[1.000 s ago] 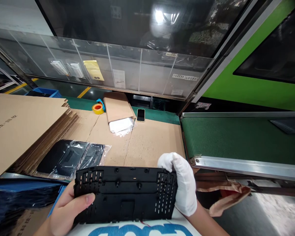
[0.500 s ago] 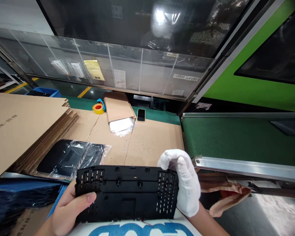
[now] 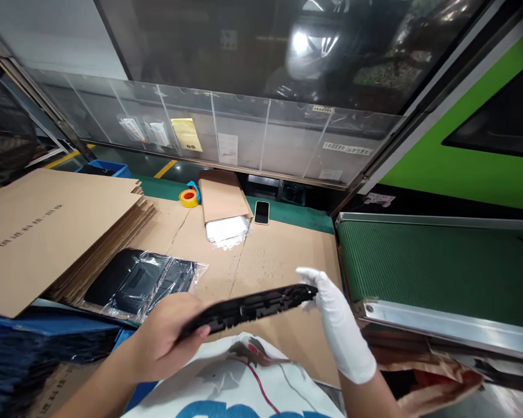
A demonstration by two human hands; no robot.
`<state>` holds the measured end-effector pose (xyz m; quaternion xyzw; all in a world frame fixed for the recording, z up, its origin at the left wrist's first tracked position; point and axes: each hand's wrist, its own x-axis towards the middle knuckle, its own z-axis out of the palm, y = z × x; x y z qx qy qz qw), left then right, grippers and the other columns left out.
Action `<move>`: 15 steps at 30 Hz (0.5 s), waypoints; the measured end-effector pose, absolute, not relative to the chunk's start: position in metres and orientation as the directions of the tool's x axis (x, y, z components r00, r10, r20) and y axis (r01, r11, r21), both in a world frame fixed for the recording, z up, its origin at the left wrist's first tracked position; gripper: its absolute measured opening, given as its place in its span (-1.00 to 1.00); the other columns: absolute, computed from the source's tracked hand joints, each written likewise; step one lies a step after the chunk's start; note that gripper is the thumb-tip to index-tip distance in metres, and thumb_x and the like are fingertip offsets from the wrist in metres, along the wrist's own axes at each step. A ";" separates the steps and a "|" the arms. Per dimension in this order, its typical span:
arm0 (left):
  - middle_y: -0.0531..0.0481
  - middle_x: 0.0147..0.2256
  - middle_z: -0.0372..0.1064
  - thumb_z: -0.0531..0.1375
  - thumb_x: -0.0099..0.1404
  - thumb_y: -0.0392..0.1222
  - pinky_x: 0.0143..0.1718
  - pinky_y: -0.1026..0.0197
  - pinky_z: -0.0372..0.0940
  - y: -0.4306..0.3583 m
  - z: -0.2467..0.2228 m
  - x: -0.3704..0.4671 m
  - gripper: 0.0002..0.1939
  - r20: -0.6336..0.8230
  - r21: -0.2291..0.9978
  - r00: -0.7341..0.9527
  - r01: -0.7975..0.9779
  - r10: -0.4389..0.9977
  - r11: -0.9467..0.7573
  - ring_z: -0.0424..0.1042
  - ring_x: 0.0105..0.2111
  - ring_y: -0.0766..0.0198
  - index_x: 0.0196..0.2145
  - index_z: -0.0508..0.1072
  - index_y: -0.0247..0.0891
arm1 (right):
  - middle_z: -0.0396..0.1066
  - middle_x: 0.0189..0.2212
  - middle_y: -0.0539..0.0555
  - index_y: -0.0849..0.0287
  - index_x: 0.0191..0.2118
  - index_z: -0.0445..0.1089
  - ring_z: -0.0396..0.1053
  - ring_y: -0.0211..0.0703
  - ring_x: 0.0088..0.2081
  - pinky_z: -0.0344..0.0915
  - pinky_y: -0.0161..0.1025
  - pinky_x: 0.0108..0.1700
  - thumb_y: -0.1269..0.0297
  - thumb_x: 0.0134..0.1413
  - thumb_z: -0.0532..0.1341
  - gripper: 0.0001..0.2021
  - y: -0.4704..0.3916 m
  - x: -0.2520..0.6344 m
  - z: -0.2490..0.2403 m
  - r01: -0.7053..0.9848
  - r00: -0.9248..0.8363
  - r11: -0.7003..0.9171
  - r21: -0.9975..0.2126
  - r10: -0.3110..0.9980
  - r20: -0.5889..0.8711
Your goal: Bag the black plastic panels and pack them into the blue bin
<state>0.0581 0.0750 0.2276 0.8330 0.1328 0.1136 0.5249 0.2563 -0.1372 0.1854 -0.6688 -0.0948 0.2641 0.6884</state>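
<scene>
A black plastic panel (image 3: 253,307) is held edge-on in front of my body, its right end a little higher than its left. My bare left hand (image 3: 169,334) grips the left end, thumb on the near side. At the right end, my white-gloved right hand (image 3: 331,313) is closed round the panel's edge. The panel's broad faces are mostly out of sight at this angle. Beyond my left hand, black panels in clear plastic wrap (image 3: 143,281) lie on the cardboard-covered table (image 3: 279,255).
Stacked cardboard sheets (image 3: 61,226) stand at the left. Yellow tape (image 3: 189,198), an open carton with white bags (image 3: 226,200) and a phone (image 3: 262,212) lie at the back. A green conveyor belt (image 3: 427,267) with a metal rail runs along the right.
The panel has turned from showing its slotted face to edge-on, and its right end has risen. Both hands have kept hold of it. The view has shifted slightly left.
</scene>
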 end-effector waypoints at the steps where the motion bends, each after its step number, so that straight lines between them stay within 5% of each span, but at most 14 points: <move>1: -0.07 -0.46 0.49 0.19 0.20 -0.15 -0.31 0.16 0.33 0.083 0.226 0.065 -0.76 0.111 0.823 0.980 0.004 0.167 -0.569 0.44 -0.44 0.14 -0.20 0.58 -0.15 | 0.46 -0.36 0.08 0.19 -0.11 0.49 0.32 -0.25 -0.52 0.32 -0.25 -0.46 -0.15 0.06 0.20 -0.50 -0.142 0.263 0.177 -0.361 0.755 -0.087 -0.928 0.557 -0.346; 4: -0.09 -0.31 0.52 0.09 0.29 -0.17 -0.26 0.18 0.32 0.098 0.215 0.088 -0.57 0.161 0.550 0.965 -0.260 -0.205 -0.794 0.45 -0.35 0.17 0.11 0.40 -0.04 | 0.51 -0.16 0.17 0.13 0.00 0.46 0.45 -0.14 -0.40 0.36 -0.26 -0.48 0.02 0.01 0.30 -0.55 -0.157 0.275 0.151 -0.590 0.528 -0.174 -0.788 0.655 -0.540; 8: -0.09 -0.30 0.50 0.05 0.33 -0.27 -0.20 0.18 0.32 0.108 0.175 0.125 -0.58 0.217 0.291 0.886 -0.459 -0.410 -0.839 0.43 -0.32 0.21 0.10 0.39 -0.02 | 0.47 0.02 0.17 0.08 -0.23 0.58 0.35 0.14 0.10 0.39 -0.09 0.03 0.36 -0.41 0.49 -0.57 -0.169 0.278 0.119 -0.568 0.485 -0.186 -0.802 0.712 -0.508; 10: -0.14 -0.22 0.49 0.12 0.29 -0.21 -0.13 0.12 0.32 0.123 0.148 0.151 -0.55 0.157 0.245 0.867 -0.498 -0.472 -0.832 0.44 -0.25 0.15 0.14 0.35 -0.10 | 0.50 -0.02 0.17 0.08 -0.25 0.58 0.29 0.18 0.16 0.25 0.02 0.18 0.29 -0.39 0.49 -0.60 -0.169 0.278 0.097 -0.566 0.476 -0.183 -0.804 0.724 -0.499; 13: -0.24 0.12 0.31 0.23 0.19 0.06 0.15 -0.05 0.14 0.170 0.107 0.200 -0.37 0.011 0.264 0.938 -0.338 -0.348 -0.903 0.30 0.08 -0.04 0.18 0.31 -0.18 | 0.51 -0.06 0.18 0.08 -0.17 0.55 0.34 0.18 0.13 0.25 0.11 0.18 -0.02 -0.21 0.40 -0.57 -0.169 0.279 0.050 -0.681 0.478 -0.121 -0.722 0.673 -0.564; 15: -0.20 0.27 0.11 0.15 0.28 0.06 0.26 -0.08 -0.06 0.209 0.082 0.233 -0.53 -0.084 0.221 0.996 0.024 0.005 -0.975 0.09 0.25 -0.06 0.07 0.44 -0.20 | 0.53 -0.08 0.18 0.06 -0.15 0.54 0.33 0.18 0.14 0.25 0.08 0.19 -0.13 -0.32 0.41 -0.44 -0.169 0.282 0.019 -0.760 0.491 -0.053 -0.647 0.607 -0.625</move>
